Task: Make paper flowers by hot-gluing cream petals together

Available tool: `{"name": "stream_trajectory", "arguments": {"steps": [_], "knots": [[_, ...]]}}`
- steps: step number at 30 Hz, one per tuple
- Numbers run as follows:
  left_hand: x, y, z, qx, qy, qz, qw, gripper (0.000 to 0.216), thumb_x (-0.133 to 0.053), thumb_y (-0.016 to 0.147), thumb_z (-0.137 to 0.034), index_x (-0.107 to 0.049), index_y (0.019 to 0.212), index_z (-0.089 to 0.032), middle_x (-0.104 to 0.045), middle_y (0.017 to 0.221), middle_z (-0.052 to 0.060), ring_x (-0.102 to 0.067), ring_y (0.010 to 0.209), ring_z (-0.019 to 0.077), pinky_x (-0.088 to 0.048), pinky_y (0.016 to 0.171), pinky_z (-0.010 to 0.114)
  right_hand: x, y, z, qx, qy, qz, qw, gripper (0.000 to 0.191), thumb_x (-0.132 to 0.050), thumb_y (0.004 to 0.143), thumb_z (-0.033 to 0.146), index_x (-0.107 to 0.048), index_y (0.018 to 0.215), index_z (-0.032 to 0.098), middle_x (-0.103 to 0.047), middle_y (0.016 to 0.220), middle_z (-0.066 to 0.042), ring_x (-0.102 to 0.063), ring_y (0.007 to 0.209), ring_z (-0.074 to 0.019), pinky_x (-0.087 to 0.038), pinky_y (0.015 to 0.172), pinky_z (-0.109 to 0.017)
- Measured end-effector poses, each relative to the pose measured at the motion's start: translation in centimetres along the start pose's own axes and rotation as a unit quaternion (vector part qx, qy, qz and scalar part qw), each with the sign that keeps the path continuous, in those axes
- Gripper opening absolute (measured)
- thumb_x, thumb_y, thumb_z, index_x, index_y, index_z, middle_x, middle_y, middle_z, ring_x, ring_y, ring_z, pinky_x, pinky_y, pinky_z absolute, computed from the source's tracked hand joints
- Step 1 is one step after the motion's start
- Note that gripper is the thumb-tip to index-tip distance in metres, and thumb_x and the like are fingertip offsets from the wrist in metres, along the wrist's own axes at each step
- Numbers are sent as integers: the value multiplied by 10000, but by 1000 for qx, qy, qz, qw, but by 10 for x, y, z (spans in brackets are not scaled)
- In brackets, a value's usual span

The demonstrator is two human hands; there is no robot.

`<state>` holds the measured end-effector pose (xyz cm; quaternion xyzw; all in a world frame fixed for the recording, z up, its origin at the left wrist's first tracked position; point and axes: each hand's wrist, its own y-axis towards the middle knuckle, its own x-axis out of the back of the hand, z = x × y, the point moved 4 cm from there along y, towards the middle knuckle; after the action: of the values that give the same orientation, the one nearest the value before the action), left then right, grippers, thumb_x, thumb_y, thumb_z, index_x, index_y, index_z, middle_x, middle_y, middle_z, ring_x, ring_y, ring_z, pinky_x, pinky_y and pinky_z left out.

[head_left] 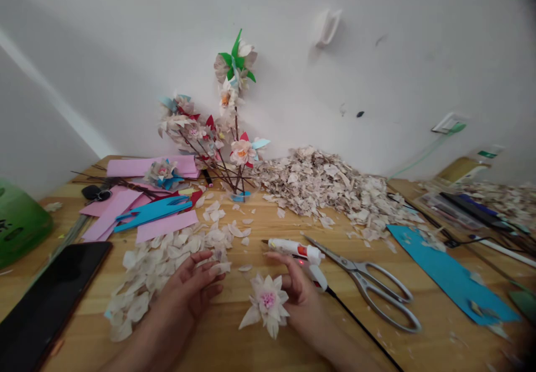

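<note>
A handmade flower [267,305] of pale petals with a pink centre is held near the table's front edge by my right hand [295,291], whose fingers curl round it from the right. A white glue gun [295,248] lies just beyond that hand, its black cord running toward me. To the left, my left hand [193,288] pinches a single pale petal [220,268] between its fingertips, at the edge of a spread of loose petals [167,254].
Steel scissors [368,282] lie right of the glue gun. A big heap of petal scraps [322,185] sits by the wall, a vase of paper flowers [228,132] behind. Pink and blue paper strips [146,210], a dark phone [46,299], a blue sheet [448,274].
</note>
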<state>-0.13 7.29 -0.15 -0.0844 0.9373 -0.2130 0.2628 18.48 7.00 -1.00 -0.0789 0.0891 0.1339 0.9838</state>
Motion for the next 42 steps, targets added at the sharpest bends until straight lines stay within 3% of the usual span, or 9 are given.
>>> {"name": "stream_trajectory", "arguments": {"steps": [6,14,33,42], "knots": [[0,1,2,1,0,8,1000,295,-631,707,-17,-549,943,-173,-665,698,9,-654,628,106,-540,579,193,2,1,-8,4,2,-4,1000,618,-606,565,42,-416,1104,276,-593,655,79,-582,574,-120,-418,521,-208],[-2,1,4,13,12,26,999,302,-630,707,-12,-533,931,-190,-665,689,-25,-648,618,90,-529,562,181,4,-1,-11,1,15,-5,1000,603,-611,570,3,-450,1087,268,-628,718,58,-617,688,-137,-440,592,-229],[-2,1,6,11,14,41,999,339,-682,681,-64,-521,948,-196,-685,670,-31,-641,592,84,-511,560,175,5,-3,-9,19,13,21,1000,587,-542,589,-38,-505,1078,285,-632,735,74,-614,701,-108,-426,627,-213],[-3,1,2,0,26,28,999,325,-670,688,-53,-526,943,-196,-678,690,-32,-642,614,82,-511,575,170,7,-4,-4,30,-44,-13,999,526,-592,652,76,-455,1120,270,-625,766,28,-600,747,-159,-421,677,-283]]}}
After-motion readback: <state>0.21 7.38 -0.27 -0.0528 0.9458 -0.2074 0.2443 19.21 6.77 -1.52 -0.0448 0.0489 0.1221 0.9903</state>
